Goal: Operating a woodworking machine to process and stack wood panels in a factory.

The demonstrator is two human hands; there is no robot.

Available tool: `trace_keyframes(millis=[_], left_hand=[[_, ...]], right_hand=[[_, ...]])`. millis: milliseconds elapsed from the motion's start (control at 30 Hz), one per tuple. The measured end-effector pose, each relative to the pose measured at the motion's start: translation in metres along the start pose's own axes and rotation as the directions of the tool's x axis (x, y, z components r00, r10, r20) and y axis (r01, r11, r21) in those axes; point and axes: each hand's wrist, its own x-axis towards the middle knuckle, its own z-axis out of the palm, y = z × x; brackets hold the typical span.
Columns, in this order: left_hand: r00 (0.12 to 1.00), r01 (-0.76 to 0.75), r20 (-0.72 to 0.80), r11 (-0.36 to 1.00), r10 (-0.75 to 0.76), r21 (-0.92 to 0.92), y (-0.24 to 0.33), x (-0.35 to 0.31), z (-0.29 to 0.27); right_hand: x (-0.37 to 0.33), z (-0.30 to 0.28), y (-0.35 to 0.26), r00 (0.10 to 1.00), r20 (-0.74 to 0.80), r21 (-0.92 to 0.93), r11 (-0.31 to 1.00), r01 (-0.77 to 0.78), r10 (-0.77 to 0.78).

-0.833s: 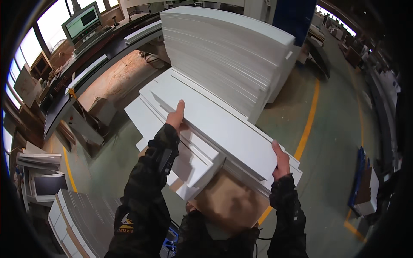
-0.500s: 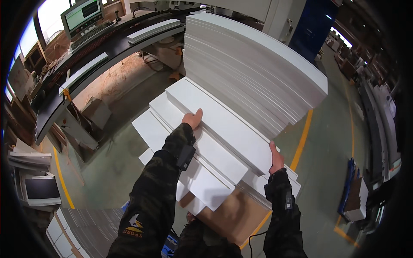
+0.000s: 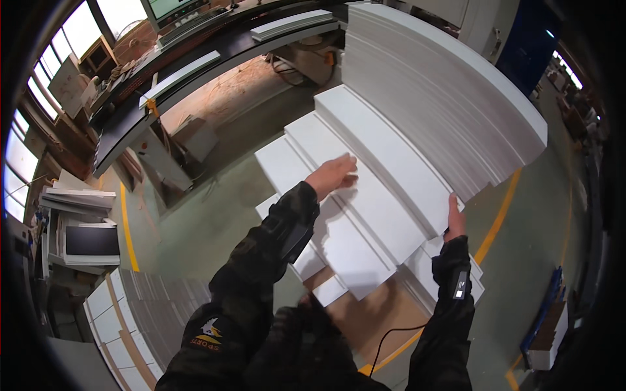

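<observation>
White boards [image 3: 388,140] lie in stepped stacks in front of me, long side by long side. My right hand [image 3: 455,220] is at the near right end of the upper stack, thumb upright along the edge and the other fingers mostly hidden behind it. Over the middle, lower stack [image 3: 378,208] is my left hand [image 3: 334,174], its fingers loosely bent and apart, with nothing visible in them. Its shadow falls on the white surface just below. A brown board [image 3: 372,316] shows beneath the stacks on the near side.
A tall stack of grey-edged panels [image 3: 443,98] stands right behind the boards. At the far left is a dark machine table [image 3: 225,55] carrying white strips [image 3: 290,25]. More stacked panels [image 3: 163,293] stand at lower left. A black cable [image 3: 385,339] hangs near my right forearm.
My left hand has come off the upper stack's edge and moved nearer, over the middle stack. My right hand stays at the board end. The whole view has shifted, so the scene sits further right.
</observation>
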Motion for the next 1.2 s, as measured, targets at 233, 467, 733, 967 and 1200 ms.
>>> trace_keyframes(millis=[233,467,733,967,1200], left_hand=[[0.912,0.022,0.329,0.828,-0.246,0.560,0.028,-0.178,-0.135],[0.966,0.241,0.022,0.933,-0.256,0.266,-0.044,-0.217,-0.432],[0.906,0.260,0.151,0.801,-0.396,0.539,-0.076,-0.194,-0.522],[0.959,0.138,0.170,0.896,-0.228,0.423,-0.019,-0.169,-0.589],[0.975,0.146,0.075,0.858,-0.209,0.492,0.034,-0.075,-0.798]], right_hand=[[-0.002,0.027,-0.010,0.922,-0.188,-0.656,0.742,0.139,-0.339],[-0.132,0.134,-0.047,0.648,-0.163,-0.746,0.523,0.413,-0.744],[-0.241,0.368,-0.038,0.765,0.092,-0.680,0.521,0.516,-0.637],[-0.273,0.547,-0.040,0.758,0.292,-0.551,0.545,0.632,-0.583],[-0.282,0.755,-0.029,0.891,0.194,-0.439,0.775,0.453,-0.411]])
